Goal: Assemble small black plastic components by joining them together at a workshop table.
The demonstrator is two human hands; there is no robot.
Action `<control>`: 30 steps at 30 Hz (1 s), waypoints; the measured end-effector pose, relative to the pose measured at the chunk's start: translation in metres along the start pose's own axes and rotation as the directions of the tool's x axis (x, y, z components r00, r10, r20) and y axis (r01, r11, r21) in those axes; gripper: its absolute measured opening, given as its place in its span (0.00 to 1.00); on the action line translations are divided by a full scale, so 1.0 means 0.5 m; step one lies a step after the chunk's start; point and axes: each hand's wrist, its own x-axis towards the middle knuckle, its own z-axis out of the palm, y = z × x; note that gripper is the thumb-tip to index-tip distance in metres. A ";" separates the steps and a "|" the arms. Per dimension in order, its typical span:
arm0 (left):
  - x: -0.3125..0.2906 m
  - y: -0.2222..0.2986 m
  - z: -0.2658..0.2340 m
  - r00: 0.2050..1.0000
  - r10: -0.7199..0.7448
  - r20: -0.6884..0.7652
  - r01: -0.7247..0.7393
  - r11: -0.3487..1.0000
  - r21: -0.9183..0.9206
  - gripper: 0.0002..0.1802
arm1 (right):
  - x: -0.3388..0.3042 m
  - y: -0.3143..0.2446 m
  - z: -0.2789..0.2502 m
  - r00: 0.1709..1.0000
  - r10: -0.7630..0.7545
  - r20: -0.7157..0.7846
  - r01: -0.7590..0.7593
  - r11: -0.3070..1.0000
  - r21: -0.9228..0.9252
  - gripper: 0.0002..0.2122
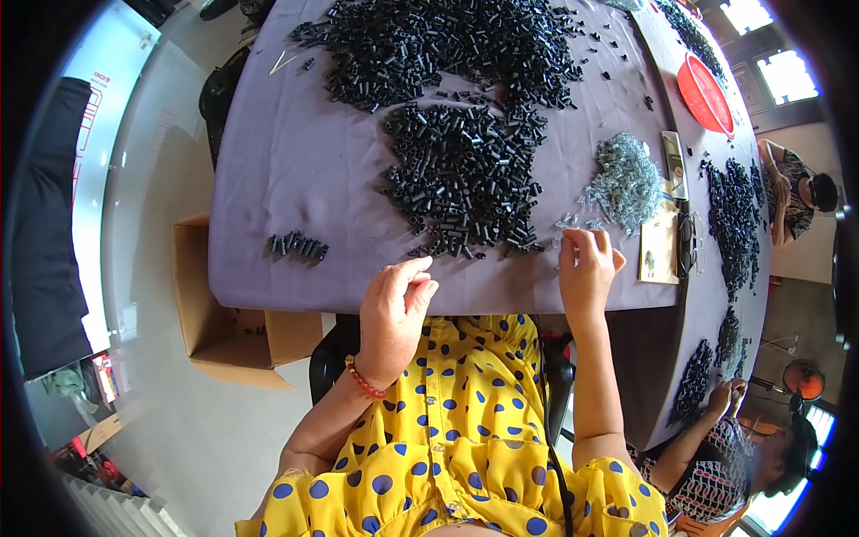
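My left hand [396, 300] is at the table's near edge, thumb and fingers drawn together in a pinch. Its fingertips are close to the front of a heap of short black tubes [465, 174]; anything between them is too small to make out. To the right, my right hand [591, 268] is bent down with its fingers closed together, just short of a pile of small clear plastic pieces [626, 179]. What it holds, if anything, is hidden. Several black tubes [300, 246] stand side by side in a small group left of my left hand.
A larger black heap [447, 45] spreads across the far side. Glasses [687, 246] and a yellowish card [658, 242] lie at right, a red basket [705, 94] beyond. An open cardboard box [201, 304] is below the left corner. Two people [716, 465] sit at the right.
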 end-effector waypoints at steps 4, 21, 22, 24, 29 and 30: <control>0.000 -0.001 -0.001 1.000 0.007 0.000 -0.007 1.000 0.028 0.17 | 0.011 0.021 -0.009 0.999 0.032 -0.027 -0.032 0.999 -0.005 0.05; 0.001 0.007 -0.010 0.912 -0.307 0.273 0.408 0.758 -0.510 0.13 | 0.004 0.015 0.005 0.985 -0.136 0.106 0.149 0.981 -0.127 0.03; 0.003 0.005 -0.012 0.912 -0.308 0.271 0.407 0.758 -0.509 0.13 | 0.005 0.015 0.006 0.982 -0.143 0.122 0.161 0.975 -0.151 0.03; 0.003 -0.005 -0.014 0.856 -0.305 0.418 0.514 0.584 -0.628 0.12 | 0.008 0.015 0.002 0.981 -0.143 0.131 0.163 0.974 -0.157 0.03; 0.006 -0.011 -0.015 0.780 -0.315 0.541 0.626 0.431 -0.650 0.13 | 0.013 0.009 -0.004 0.985 -0.123 0.124 0.145 0.971 -0.188 0.03; 0.007 -0.008 -0.016 0.775 -0.314 0.549 0.631 0.431 -0.645 0.13 | 0.016 0.009 -0.009 0.985 -0.089 0.151 0.111 0.984 -0.141 0.04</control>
